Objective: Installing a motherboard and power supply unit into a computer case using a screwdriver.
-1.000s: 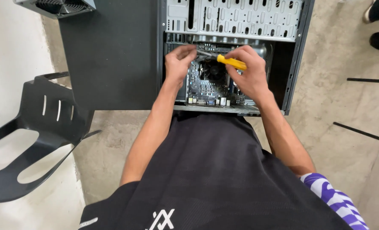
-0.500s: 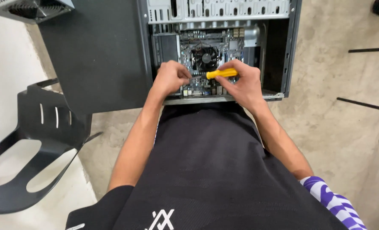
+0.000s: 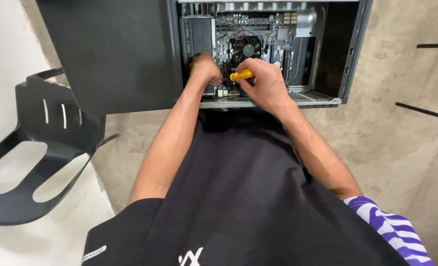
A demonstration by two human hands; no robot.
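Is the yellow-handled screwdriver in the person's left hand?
No, the right hand grips the yellow screwdriver; the left hand rests inside the computer case.

Black plastic chair (image 3: 36,148) at left on white floor (image 3: 2,59); bare concrete floor (image 3: 396,148) at right; thin dark rods (image 3: 425,111) lying across concrete.

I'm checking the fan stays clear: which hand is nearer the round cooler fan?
Right. The right hand, gripping the yellow screwdriver, sits just below the fan; the left hand lies farther off to the fan's left.
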